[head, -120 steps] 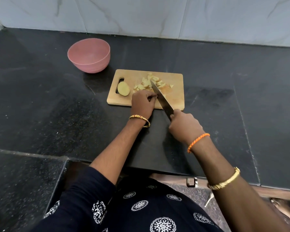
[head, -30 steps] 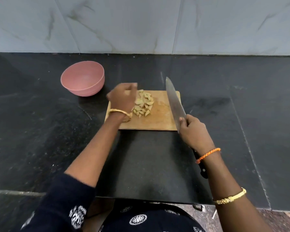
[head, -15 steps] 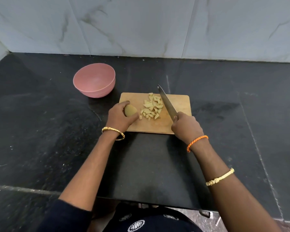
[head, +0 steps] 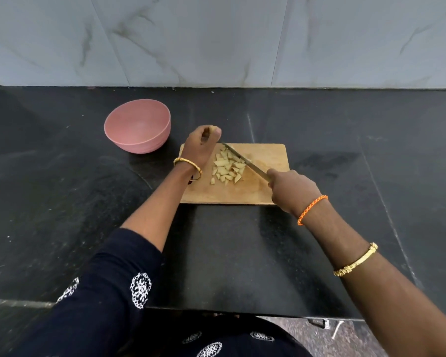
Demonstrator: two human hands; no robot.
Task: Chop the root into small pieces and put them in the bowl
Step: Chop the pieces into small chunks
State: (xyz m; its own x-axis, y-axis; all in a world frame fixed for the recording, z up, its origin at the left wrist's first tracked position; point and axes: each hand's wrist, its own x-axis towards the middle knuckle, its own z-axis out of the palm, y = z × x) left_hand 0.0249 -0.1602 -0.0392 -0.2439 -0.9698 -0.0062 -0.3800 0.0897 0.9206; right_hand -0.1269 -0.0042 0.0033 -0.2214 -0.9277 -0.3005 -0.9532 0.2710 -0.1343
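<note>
Knife (head: 245, 161) work is what the head camera shows, the one view there is: the right hand (head: 292, 189) is wrapped round the handle, the blade slanting across the wooden chopping board (head: 265, 161) with its tip close to the left hand (head: 200, 148). That left hand is raised at the board's far left corner, fingers curled in towards the thumb; whether they pinch the uncut bit of root I cannot tell, for nothing shows plainly between them. The chopped pieces (head: 228, 169) lie in a loose heap mid-board, just left of the blade and touching it along part of its edge. The pink bowl (head: 137, 125) stands on the black counter (head: 62, 176) just beyond the board's left corner, and looks to have nothing in it. If I were at it, I'd keep the blade flat and low and the left fingertips tucked back from the tip, gather the heap tight against the steel, and bring the bowl right up to the board before lifting anything across.
</note>
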